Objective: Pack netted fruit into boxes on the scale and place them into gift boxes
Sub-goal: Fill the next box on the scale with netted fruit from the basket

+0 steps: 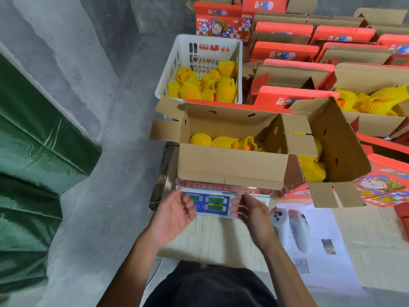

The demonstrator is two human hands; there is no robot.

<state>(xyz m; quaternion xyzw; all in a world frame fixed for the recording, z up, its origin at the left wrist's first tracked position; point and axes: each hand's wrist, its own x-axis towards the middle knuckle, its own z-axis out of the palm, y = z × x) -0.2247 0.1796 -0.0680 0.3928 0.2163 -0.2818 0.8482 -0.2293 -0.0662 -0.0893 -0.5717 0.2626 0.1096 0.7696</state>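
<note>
Netted fruit [222, 141] lies in an open cardboard box [232, 167] sitting on the scale [218, 202]. Just in front of the scale's display, left hand [174, 214] and right hand [250, 214] hover, fingers apart, loosely curved, holding nothing. White basket [199, 69] of netted fruit stands behind the box.

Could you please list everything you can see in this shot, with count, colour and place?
open carton: one, brown, on the scale, netted fruit inside
scale: one, blue and white panel, green displays, under that carton
basket: one, white, behind the carton, holding netted fruit
netted fruit: many, yellow netting, in the basket and cartons
second carton: one, brown, right of the scale, fruit inside
gift boxes: many, red, far right
controller: one, white, on paper sheet
tarp: green, left
left hand: empty, before the scale
right hand: empty, before the scale
</note>
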